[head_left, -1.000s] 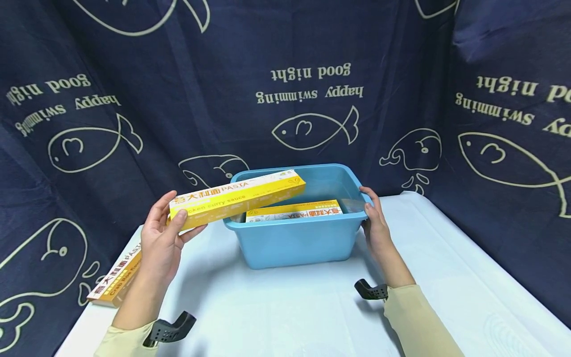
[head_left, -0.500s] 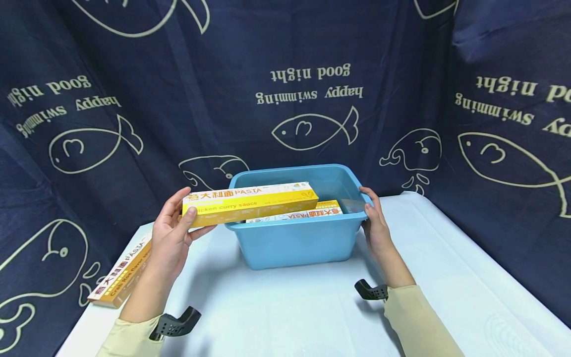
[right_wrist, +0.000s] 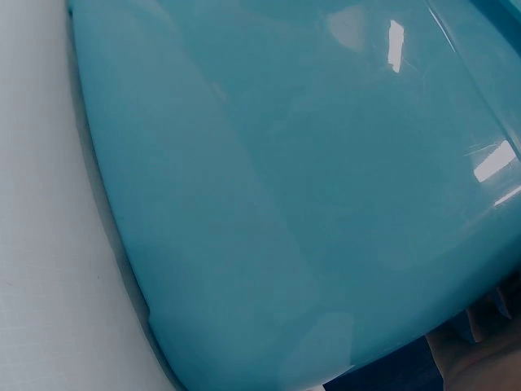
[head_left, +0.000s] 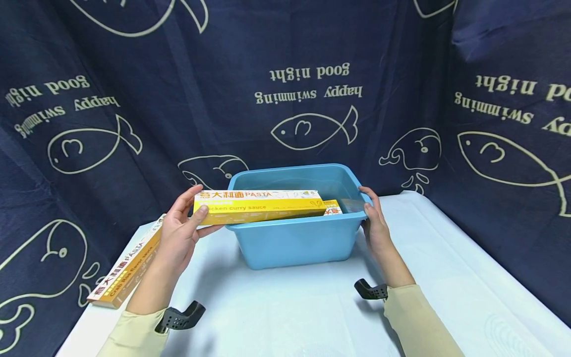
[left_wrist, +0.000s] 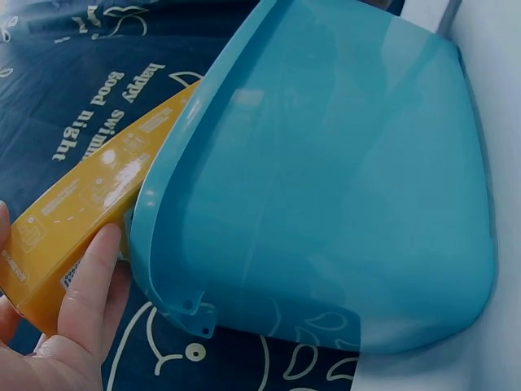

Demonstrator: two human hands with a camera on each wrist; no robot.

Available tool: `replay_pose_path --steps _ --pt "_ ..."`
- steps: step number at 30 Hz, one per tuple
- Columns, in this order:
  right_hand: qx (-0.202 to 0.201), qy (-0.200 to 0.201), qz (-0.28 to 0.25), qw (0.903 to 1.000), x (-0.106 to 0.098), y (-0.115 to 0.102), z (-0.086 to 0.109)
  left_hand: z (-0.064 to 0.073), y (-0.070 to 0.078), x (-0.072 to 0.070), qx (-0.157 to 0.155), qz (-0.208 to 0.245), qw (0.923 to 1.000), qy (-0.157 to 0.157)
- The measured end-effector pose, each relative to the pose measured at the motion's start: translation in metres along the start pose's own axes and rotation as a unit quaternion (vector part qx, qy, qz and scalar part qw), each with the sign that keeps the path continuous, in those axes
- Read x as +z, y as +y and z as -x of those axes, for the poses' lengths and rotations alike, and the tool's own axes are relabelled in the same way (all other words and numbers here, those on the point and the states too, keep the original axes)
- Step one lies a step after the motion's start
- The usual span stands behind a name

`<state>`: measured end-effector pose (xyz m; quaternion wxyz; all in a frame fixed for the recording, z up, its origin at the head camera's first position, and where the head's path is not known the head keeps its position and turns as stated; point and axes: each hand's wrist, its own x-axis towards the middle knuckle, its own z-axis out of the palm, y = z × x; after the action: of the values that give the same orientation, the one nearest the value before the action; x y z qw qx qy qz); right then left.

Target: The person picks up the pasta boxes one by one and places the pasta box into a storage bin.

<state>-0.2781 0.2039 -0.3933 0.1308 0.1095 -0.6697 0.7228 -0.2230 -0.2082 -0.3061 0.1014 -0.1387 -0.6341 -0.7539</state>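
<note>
My left hand (head_left: 178,238) holds a yellow and white chicken curry sauce pasta box (head_left: 254,207) by its left end, thumb in front and fingers behind and below. Its far end reaches over the left part of the blue plastic bin (head_left: 294,245). In the left wrist view the yellow box (left_wrist: 98,191) slants up behind the bin's rim. Inside the bin lies another pasta box (head_left: 332,207), mostly hidden by the held one. My right hand (head_left: 376,225) grips the bin's right rim; in the right wrist view only part of that hand (right_wrist: 480,354) shows beside the bin wall (right_wrist: 244,179).
A crab roe flavor pasta box (head_left: 127,272) lies at the table's left edge, partly behind my left forearm. The bin stands on a white-covered table (head_left: 276,307). A dark blue curtain (head_left: 223,99) with fish drawings hangs close behind and at both sides.
My left hand has moved right and slightly down, bringing the pasta box lower and more level over the bin, covering more of the box inside. My right hand stays on the rim.
</note>
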Motion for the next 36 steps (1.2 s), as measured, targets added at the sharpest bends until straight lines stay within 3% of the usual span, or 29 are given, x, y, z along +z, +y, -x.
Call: replay_pose_path --steps 15,30,36 --pt "-0.008 -0.001 -0.004 1.0000 0.000 0.000 0.000 -0.014 0.005 0.009 -0.047 -0.067 0.9961 -0.034" --pt "-0.013 -0.006 -0.003 0.9999 0.001 0.002 0.000 -0.029 0.007 0.030 -0.074 -0.161 0.9811 -0.078" --pt "-0.014 -0.004 -0.005 0.9999 0.000 0.002 -0.001 -0.033 0.005 0.036 -0.075 -0.174 0.9772 -0.096"
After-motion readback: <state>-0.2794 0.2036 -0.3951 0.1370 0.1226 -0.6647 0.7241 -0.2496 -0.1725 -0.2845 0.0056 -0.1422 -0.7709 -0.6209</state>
